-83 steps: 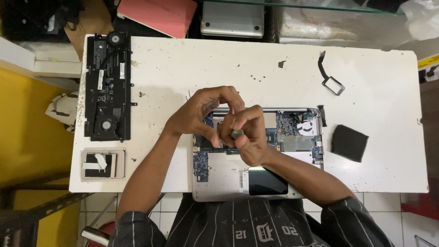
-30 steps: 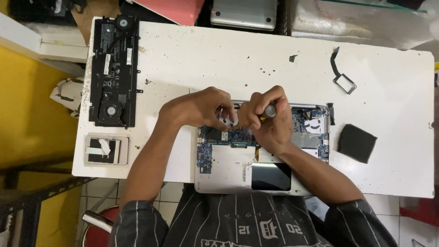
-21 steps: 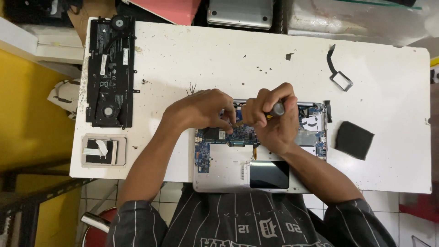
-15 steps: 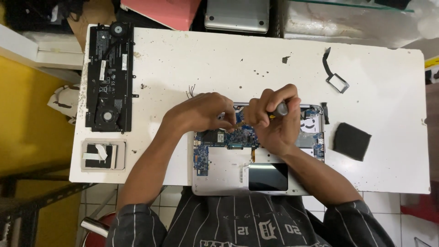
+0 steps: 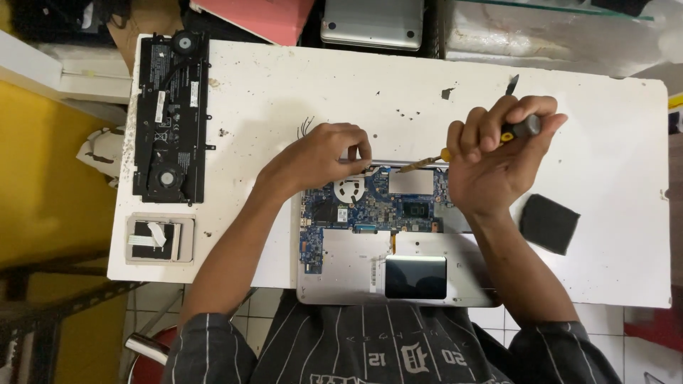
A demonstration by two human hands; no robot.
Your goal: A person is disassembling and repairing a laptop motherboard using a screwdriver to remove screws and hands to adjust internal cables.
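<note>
My right hand (image 5: 498, 160) is closed in a fist round a screwdriver (image 5: 475, 144), fingers wrapped over its dark handle, with the yellow collar and metal shaft slanting down to the left. The tip sits at the far edge of the opened laptop (image 5: 388, 235), just above the blue circuit board (image 5: 377, 206). Half a second ago this hand was lower and further left, hunched right over the board and close against my other hand; now it has lifted up and out to the right, so the handle end stands over bare table and the two hands are apart.

My left hand (image 5: 320, 156) has hardly shifted. It rests on the laptop's far left corner, fingers curled and pressed together, fingertips pinching at something near the round fan cut-out; what they grip is too small for me to tell.

The laptop lies at the near edge of the white table (image 5: 284, 92), its dark touchpad (image 5: 415, 276) nearest me, as before. More of the board shows now that my right hand has cleared it.

To the far left lies the black battery pack with its fans (image 5: 171, 117), and nearer, the small grey tray (image 5: 160, 240). On the right, just beyond my wrist, is the black square pad (image 5: 548, 224). A silver laptop (image 5: 371, 23) and a pink cover (image 5: 263, 16) sit past the table's far edge.
</note>
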